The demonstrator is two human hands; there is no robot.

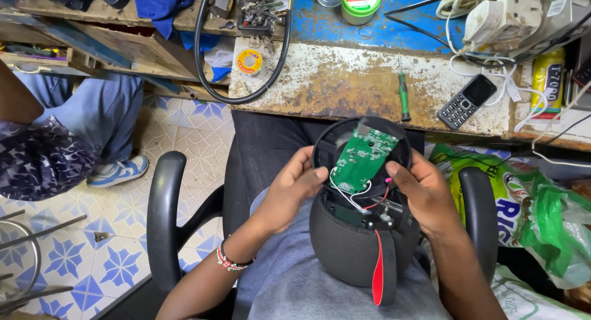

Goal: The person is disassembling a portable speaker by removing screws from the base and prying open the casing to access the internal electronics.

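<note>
A round black fabric-covered speaker (351,246) with a red strap rests on my lap, opened up. Its black round cover (326,141) is tilted up with a green circuit board (360,157) on its inner side. White, red and black wires (363,202) run from the board into the speaker body. My left hand (289,191) grips the cover's left edge, thumb near the board. My right hand (418,191) holds the right side of the cover and the body.
A rusty workbench (345,86) lies ahead with a green-handled screwdriver (404,98), a black keypad phone (466,100), a solder roll (249,61) and cables. Black chair armrests (165,215) flank me. Another person's legs and shoe (117,171) are at left. A green plastic bag (523,203) sits at right.
</note>
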